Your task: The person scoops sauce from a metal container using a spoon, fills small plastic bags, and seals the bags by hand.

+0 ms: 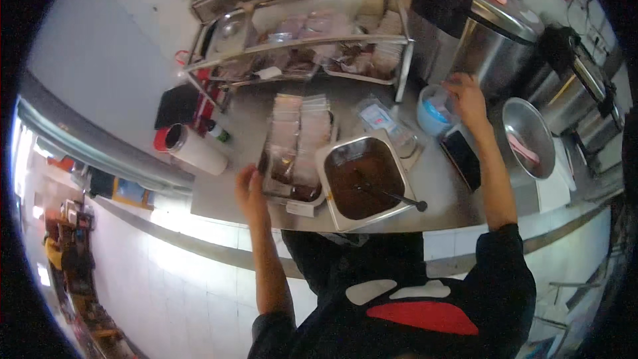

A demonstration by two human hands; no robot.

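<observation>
My right hand (pixel 466 99) is at the rim of a small white and blue tub (pixel 432 112) with clear plastic inside; its fingertips are blurred, so a hold cannot be told. Beside the left edge of a metal tray (pixel 319 198) is my left hand (pixel 250 192), its fingers partly curled. Two rows of small clear packets (pixel 301 134) fill that tray. Right of it, a square steel pan (pixel 326 189) contains dark brown liquid, with a dark-handled utensil (pixel 398 198) resting in it. Clear plastic bags (pixel 379 114) lie behind the pan.
A steel rack (pixel 299 45) with filled trays stands at the back. Large steel pots (pixel 493 45) are at the right, near a steel bowl (pixel 528 129) holding a pink utensil. A phone (pixel 461 159) lies by my right forearm; a white roll (pixel 197 149) lies at the left.
</observation>
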